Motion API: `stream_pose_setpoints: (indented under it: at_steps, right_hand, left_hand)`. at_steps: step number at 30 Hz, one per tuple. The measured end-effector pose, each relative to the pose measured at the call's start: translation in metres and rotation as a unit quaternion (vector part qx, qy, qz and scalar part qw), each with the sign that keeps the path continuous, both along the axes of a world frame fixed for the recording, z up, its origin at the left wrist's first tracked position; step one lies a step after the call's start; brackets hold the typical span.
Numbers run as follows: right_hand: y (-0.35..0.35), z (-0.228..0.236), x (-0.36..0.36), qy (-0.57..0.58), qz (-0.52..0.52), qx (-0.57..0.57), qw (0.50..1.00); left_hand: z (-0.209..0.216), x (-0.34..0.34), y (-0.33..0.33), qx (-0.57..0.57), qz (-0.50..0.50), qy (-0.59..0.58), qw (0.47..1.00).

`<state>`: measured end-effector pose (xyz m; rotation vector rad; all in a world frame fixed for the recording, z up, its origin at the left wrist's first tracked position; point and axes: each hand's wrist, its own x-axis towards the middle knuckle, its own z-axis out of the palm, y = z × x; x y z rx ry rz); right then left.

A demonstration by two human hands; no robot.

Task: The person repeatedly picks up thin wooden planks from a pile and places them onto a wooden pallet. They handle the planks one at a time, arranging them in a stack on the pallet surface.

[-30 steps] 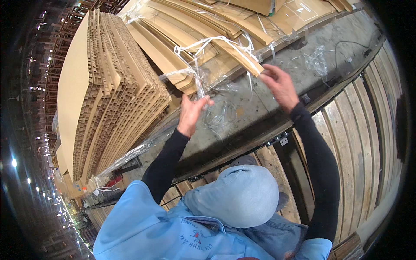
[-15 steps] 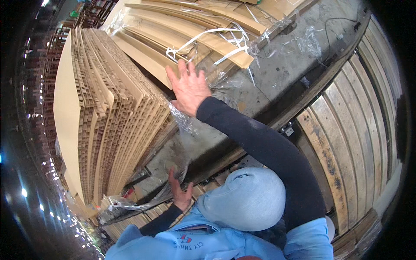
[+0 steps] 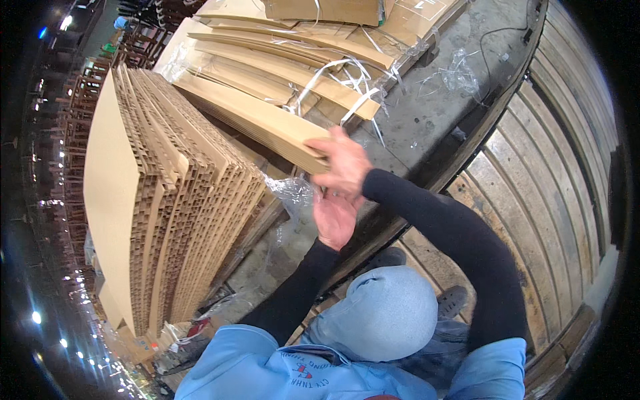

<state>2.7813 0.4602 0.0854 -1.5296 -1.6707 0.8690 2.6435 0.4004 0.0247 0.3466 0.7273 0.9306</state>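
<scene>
A stack of long, flat tan cardboard strips (image 3: 257, 123) sticks out toward me, its near end lifted slightly. My right hand (image 3: 345, 163) is closed around that near end, fingers over the top. Just below it is my left hand (image 3: 335, 220), palm turned up beside the strips' end. Its fingertips are blurred and partly covered by my right hand, so its grip on the strips is unclear. Left of the strips stands a thick pile of honeycomb cardboard panels (image 3: 173, 200), upright on edge. Clear plastic film (image 3: 290, 190) hangs between the panels and my hands.
More cardboard strips (image 3: 287, 63) with loose white strapping (image 3: 363, 83) lie beyond my hands. A cardboard box (image 3: 320, 10) sits at the far edge. To the right run a grey concrete ledge (image 3: 433, 100) and a slatted wooden surface (image 3: 527, 167). Crumpled plastic (image 3: 460, 73) lies on the ledge.
My right hand has gone from lying spread on the strips to gripping their near end. My left hand has come up from near my body to join it. The strips' end now juts nearer.
</scene>
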Motion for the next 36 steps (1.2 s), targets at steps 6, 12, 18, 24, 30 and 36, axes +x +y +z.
stream_pose_setpoints:
  at_steps: [6,12,18,24,30,36]
  right_hand:
    - [-0.169,0.046,0.129,0.104,0.077,-0.12,0.984]
    - [-0.334,0.059,0.195,0.175,-0.021,-0.285,0.942]
    - [-0.454,0.014,0.183,-0.068,-0.208,-0.27,0.938]
    - [-0.418,0.004,0.163,-0.23,-0.311,-0.057,0.921]
    - [-0.383,-0.024,0.204,-0.084,-0.42,0.12,0.896]
    - [-0.368,-0.063,0.226,-0.019,-0.517,0.241,0.821]
  left_hand:
    - [-0.01,0.029,-0.007,0.114,0.011,-0.107,0.988]
    - [0.023,0.036,0.004,0.104,-0.029,-0.13,0.986]
    - [0.02,0.091,-0.059,0.106,-0.169,-0.093,0.975]
    - [0.075,0.131,-0.046,0.223,-0.196,-0.129,0.946]
    - [0.179,0.244,-0.08,0.479,-0.295,-0.087,0.822]
    - [0.139,0.322,-0.1,0.632,-0.45,0.064,0.628]
